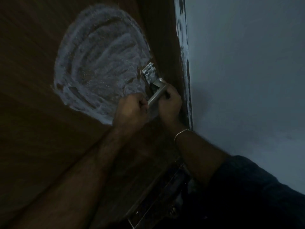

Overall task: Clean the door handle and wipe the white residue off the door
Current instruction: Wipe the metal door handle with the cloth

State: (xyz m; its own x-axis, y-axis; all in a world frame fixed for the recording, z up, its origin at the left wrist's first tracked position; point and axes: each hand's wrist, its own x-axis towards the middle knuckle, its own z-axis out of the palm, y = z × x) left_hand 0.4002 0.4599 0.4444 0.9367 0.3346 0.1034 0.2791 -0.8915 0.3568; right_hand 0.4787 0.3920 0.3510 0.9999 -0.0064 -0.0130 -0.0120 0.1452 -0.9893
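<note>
Both my hands grip the door handle (156,93): left hand (132,109), right hand (170,104), fingers curled. White residue (99,63) at ten o'clock remains unwiped.

Door (41,138): brown wood grain, matt. Residue (99,60): white, streaky, chalky smear just above the fingers (143,103). Handle (158,91) between the fingers: brushed metal, dull sheen; its plate (149,74) smeared white. Bangle (181,133): thin shiny metal. Wall (247,71): smooth, matt paint.

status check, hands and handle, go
Left hand and right hand both gripping door handle. White residue still smeared across door. Nothing in the way.
</note>
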